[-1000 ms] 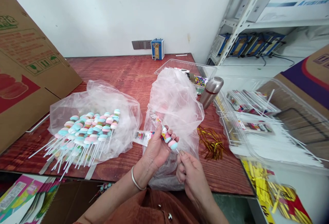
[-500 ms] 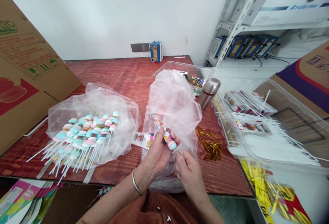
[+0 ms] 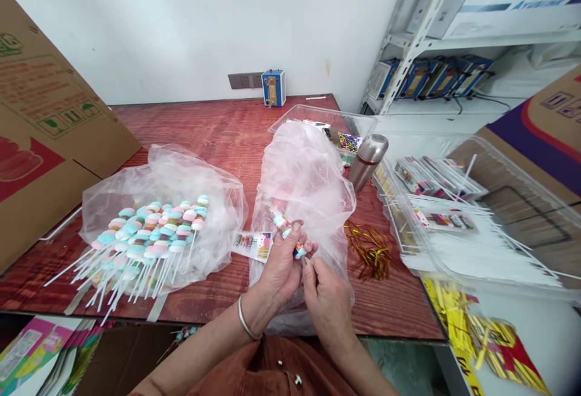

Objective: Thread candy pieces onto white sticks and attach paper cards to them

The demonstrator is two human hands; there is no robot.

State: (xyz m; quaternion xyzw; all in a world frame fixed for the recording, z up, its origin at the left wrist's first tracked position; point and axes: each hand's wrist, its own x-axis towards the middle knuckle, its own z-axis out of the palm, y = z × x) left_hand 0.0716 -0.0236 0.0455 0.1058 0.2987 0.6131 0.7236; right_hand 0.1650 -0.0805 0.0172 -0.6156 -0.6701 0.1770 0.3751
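Note:
My left hand (image 3: pixel 282 266) is wrapped around a marshmallow pop (image 3: pixel 282 224) in a clear printed wrapper, tilted with its top away from me. Just below, my right hand (image 3: pixel 327 292) pinches the pop's lower end, where the wrapper meets the stick; the fingers mostly hide that spot. Beneath both hands lies a translucent plastic bag (image 3: pixel 304 172). A printed wrapper (image 3: pixel 252 246) rests on the table left of my left hand. Many marshmallow pops (image 3: pixel 157 232) with white sticks lie on another plastic bag (image 3: pixel 218 196) at the left. Gold twist ties (image 3: pixel 368 250) are near my right hand.
A steel flask (image 3: pixel 368 163) stands before a clear tray (image 3: pixel 327 114) of small items. To the right, a clear bin (image 3: pixel 436 269) holds white sticks and printed wrappers. A cardboard box (image 3: pixel 54 99) borders the left. A blue device (image 3: pixel 274 88) sits by the wall.
The bottom marshmallow showed bare before; now printed wrapper covers the lower end. My right hand has come closer to my left, and the pop sits a little lower within my left hand.

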